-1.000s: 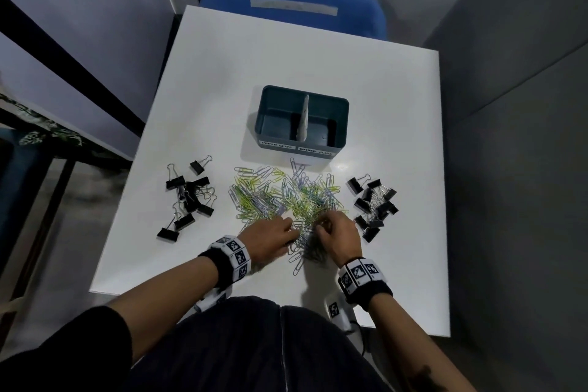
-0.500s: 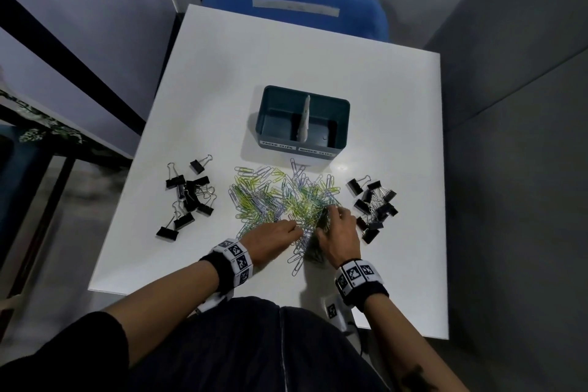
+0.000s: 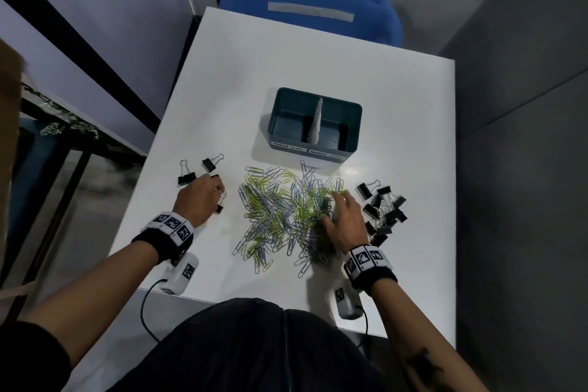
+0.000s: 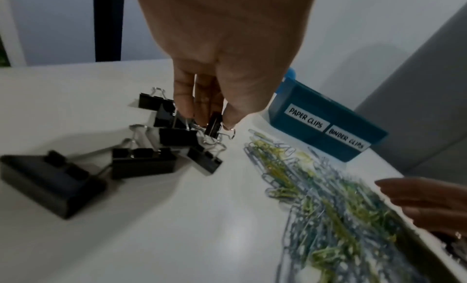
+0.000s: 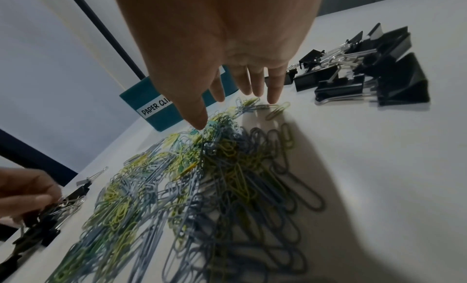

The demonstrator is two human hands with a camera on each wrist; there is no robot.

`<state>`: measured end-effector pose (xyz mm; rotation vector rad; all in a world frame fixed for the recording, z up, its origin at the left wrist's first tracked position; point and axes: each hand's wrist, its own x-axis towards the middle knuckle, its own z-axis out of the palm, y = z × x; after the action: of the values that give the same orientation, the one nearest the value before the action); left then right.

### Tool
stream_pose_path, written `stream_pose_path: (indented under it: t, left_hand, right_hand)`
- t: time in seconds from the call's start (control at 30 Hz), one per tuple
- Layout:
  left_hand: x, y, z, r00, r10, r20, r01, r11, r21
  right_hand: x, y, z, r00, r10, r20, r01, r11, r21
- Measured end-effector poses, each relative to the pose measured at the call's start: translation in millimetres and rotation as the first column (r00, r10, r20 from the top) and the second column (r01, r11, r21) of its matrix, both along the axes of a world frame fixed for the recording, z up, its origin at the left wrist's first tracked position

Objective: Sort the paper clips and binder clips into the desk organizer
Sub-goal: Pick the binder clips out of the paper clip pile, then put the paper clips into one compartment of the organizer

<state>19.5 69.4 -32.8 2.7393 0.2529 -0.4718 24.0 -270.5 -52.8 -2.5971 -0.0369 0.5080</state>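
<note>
Head and wrist views. The left hand (image 4: 222,53) pinches one small binder clip (image 4: 213,125) between thumb and fingertips; the clip stands roughly upright in the pinch, its wire handles pointing down and toward the thumb side, at the edge of the left pile of binder clips (image 4: 141,147), which lies beneath and behind the fingers. The desk organizer (image 3: 313,126) sits ahead of this hand and off to its thumb side, past the heap of paper clips (image 3: 286,216); the front labels read "PAPER CLIPS" on the near-left compartment and "BINDER CLIPS" on the one beyond. Both compartments appear empty.

The right hand (image 3: 345,223) lies spread, fingers straight and apart, fingertips resting on the paper clips directly beneath it, holding nothing. A second pile of binder clips (image 3: 383,210) lies just beside its little-finger side.

Judgement: the pinched clip must travel forward and across the organizer's divider to the farther compartment, which lies nearer the right hand than the left.
</note>
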Motion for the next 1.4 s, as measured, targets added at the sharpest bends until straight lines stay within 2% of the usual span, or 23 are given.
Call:
stream_pose_path:
  t: [0.13,0.2,0.3,0.37,0.43,0.5,0.57,0.6,0.73,0.83,0.9,0.97,1.03,1.13,1.2,1.3,1.4]
  left_hand:
    - [-9,4,-12,0.998,-0.067,-0.001,0.067,0.993,0.098]
    - [-11,-1,-12,0.988,-0.146,0.049,0.137,0.978,0.157]
    - [-1,-22,-7,0.961,-0.235,0.149,0.200,0.956,0.214]
    - [10,-43,-8,0.947,-0.284,0.150,0.260,0.952,0.162]
    - [19,-63,-14,0.955,-0.286,0.070,0.282,0.957,0.066]
    - [24,-81,-25,0.977,-0.208,-0.044,0.209,0.978,0.007]
    - [25,-98,-34,0.981,-0.123,-0.149,0.126,0.992,0.009]
    - [24,-106,-38,0.977,-0.124,-0.171,0.131,0.991,0.026]
    - [10,-128,-43,0.933,-0.333,-0.140,0.341,0.939,0.039]
    - [4,-128,-36,0.909,-0.405,-0.094,0.399,0.913,-0.079]
    - [8,-125,-29,0.925,-0.379,-0.011,0.376,0.919,-0.116]
    - [18,-123,-26,0.953,-0.300,0.050,0.303,0.949,-0.088]
    - [32,-124,-24,0.987,-0.153,0.047,0.157,0.985,-0.073]
    - [48,-127,-32,0.999,-0.006,-0.046,0.003,0.999,-0.050]
    - [54,-132,-40,0.992,-0.075,-0.105,0.069,0.996,-0.055]
    - [60,-145,-45,0.955,-0.280,-0.096,0.278,0.960,-0.029]
    - [56,-152,-44,0.905,-0.412,-0.106,0.407,0.911,-0.065]
  right_hand:
    - [-4,8,-11,0.997,0.074,-0.037,-0.075,0.997,-0.023]
    - [-10,9,-13,0.992,0.130,-0.009,-0.130,0.991,-0.033]
    - [-7,6,-14,0.989,0.131,0.071,-0.128,0.991,-0.051]
    - [1,6,-14,0.989,0.114,0.098,-0.109,0.993,-0.052]
    - [12,10,-18,0.993,0.089,0.081,-0.086,0.996,-0.039]
    - [20,17,-22,0.999,0.046,0.021,-0.045,0.998,-0.040]
    - [24,27,-26,0.999,0.024,-0.023,-0.025,0.998,-0.063]
    - [24,32,-27,0.999,0.036,-0.023,-0.038,0.997,-0.073]
    - [15,40,-27,0.975,0.219,-0.043,-0.221,0.973,-0.063]
    - [10,29,-21,0.964,0.261,0.046,-0.264,0.962,0.069]
    - [15,21,-17,0.967,0.198,0.161,-0.217,0.970,0.110]
    - [26,18,-16,0.966,0.124,0.229,-0.146,0.986,0.081]
    - [38,19,-19,0.979,0.058,0.196,-0.069,0.996,0.050]
    - [48,30,-27,0.999,0.024,0.039,-0.024,1.000,0.006]
    - [52,41,-28,0.997,0.068,0.046,-0.069,0.998,0.007]
    - [59,53,-33,0.989,0.146,0.036,-0.147,0.989,0.014]
    - [61,51,-41,0.982,0.186,0.015,-0.186,0.982,0.018]
